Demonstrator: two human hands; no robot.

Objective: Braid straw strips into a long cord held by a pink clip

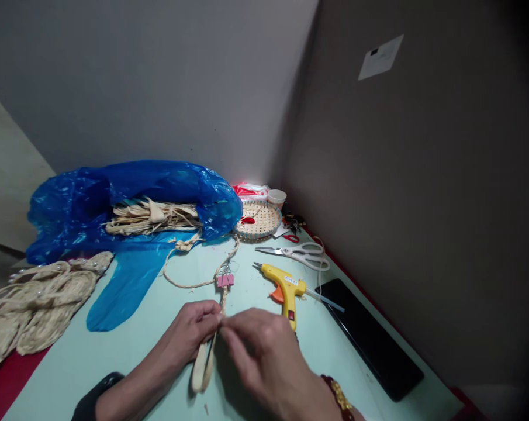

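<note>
My left hand (194, 330) and my right hand (264, 356) meet over a braided straw cord (194, 285) on the pale green table (128, 351). Both hands pinch loose flat straw strips (201, 365) at the cord's near end; the strips hang down toward me between the hands. A pink binder clip (225, 280) clamps the braid just beyond my fingers. The cord curls away toward a blue plastic bag (128, 202) that holds a bundle of dried straw (152, 217).
A yellow glue gun (286, 288) lies right of the hands, white scissors (297, 253) beyond it, a black phone (369, 336) near the right wall. A woven round tray (259, 220) and small cup (276, 197) sit at the back corner. Woven straw pieces (31, 304) lie at left.
</note>
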